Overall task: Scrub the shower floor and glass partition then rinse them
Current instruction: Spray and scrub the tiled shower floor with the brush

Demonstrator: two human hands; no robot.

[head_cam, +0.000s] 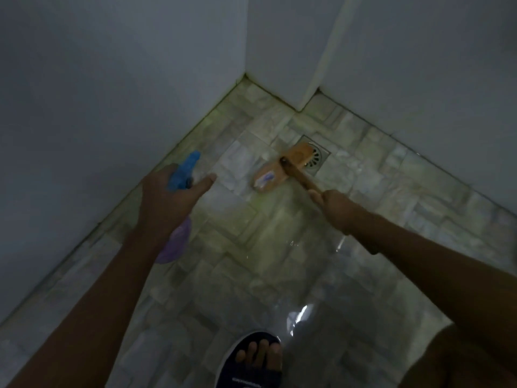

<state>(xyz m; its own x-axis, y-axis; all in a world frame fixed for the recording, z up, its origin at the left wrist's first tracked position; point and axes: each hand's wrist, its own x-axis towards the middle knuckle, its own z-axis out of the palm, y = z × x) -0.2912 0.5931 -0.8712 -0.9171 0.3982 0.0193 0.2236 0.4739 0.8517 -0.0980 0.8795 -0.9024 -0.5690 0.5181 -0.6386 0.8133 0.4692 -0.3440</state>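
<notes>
An orange scrub brush (275,170) with a wooden handle rests head-down on the pale tiled shower floor (251,247), partly over the square metal drain (317,158). My right hand (333,203) grips the handle just behind the head. My left hand (170,197) holds a spray bottle with a blue trigger top (186,170) and a purple body (176,245) that shows below my wrist; the thumb sticks out to the right. The floor looks wet, with glints near my foot.
Plain white walls (98,107) meet in a corner at the back, and a white pillar (293,51) juts out beside the drain. My foot in a dark sandal (253,357) stands at the bottom edge. The light is dim.
</notes>
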